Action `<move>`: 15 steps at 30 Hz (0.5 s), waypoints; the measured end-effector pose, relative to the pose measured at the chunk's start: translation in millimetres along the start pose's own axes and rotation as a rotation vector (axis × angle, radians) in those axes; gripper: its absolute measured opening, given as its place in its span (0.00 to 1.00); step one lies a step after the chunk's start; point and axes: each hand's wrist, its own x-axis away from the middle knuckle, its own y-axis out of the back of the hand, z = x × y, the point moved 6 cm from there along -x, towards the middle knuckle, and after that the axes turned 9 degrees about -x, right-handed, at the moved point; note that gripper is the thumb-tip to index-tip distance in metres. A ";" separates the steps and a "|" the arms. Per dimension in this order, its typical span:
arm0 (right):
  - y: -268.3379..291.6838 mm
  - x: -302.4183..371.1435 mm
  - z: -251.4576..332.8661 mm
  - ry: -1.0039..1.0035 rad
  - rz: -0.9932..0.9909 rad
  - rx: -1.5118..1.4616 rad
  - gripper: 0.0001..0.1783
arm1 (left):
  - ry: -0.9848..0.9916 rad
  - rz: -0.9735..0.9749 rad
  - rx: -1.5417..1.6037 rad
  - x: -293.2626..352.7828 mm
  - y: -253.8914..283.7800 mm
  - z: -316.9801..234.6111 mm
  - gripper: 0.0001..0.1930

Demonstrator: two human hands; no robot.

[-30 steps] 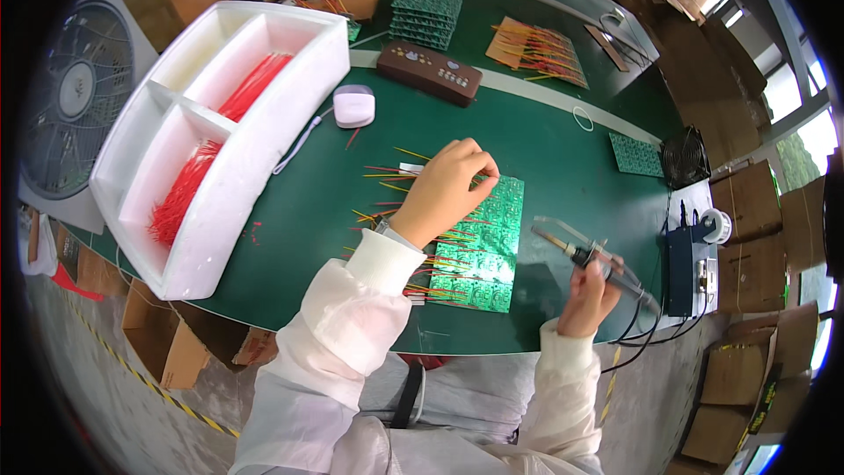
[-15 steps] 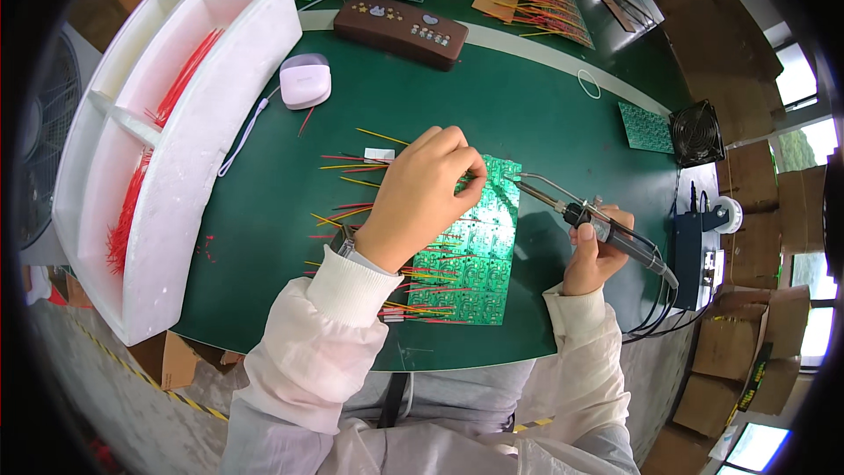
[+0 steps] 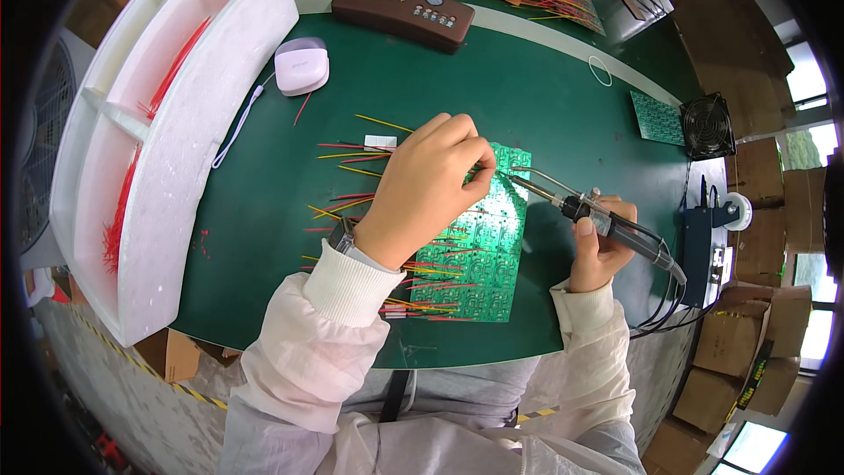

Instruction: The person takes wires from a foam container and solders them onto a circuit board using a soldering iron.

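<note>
A green circuit-board panel (image 3: 479, 277) lies on the bench with red and yellow wires (image 3: 440, 285) along its left side. Over its upper part, my left hand (image 3: 431, 185) is closed in a pinch; whatever sits between thumb and forefinger is too hidden to name. My right hand (image 3: 601, 246) grips a soldering iron (image 3: 615, 227) with a thin metal feed tube (image 3: 549, 183) along it. Its tip points left at the panel's upper part, close to my left fingertips. Whether it touches the board I cannot tell. A white label-like piece (image 3: 380, 142) lies among the wire ends.
A white foam tray (image 3: 224, 62) with red wires stands on the left. Behind are a lilac case (image 3: 301, 69), a brown pencil case (image 3: 400, 13) and a wired board (image 3: 563, 2). At right are a small board (image 3: 658, 117), a black fan (image 3: 707, 127) and a blue soldering station (image 3: 700, 246).
The view has shifted slightly. The iron's tip has come a little nearer my left fingertips. Both hands keep their grips.
</note>
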 end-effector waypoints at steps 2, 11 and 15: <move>0.0 -0.1 -0.4 0.004 0.006 0.003 0.18 | -0.002 0.004 -0.015 0.2 0.3 -0.5 0.06; 0.3 -0.3 -1.6 -0.004 0.021 0.008 0.17 | -0.046 -0.023 -0.057 -0.5 0.2 -4.1 0.07; -1.8 -0.8 0.2 0.012 0.016 0.009 0.17 | -0.065 -0.037 -0.081 0.2 0.6 -5.9 0.07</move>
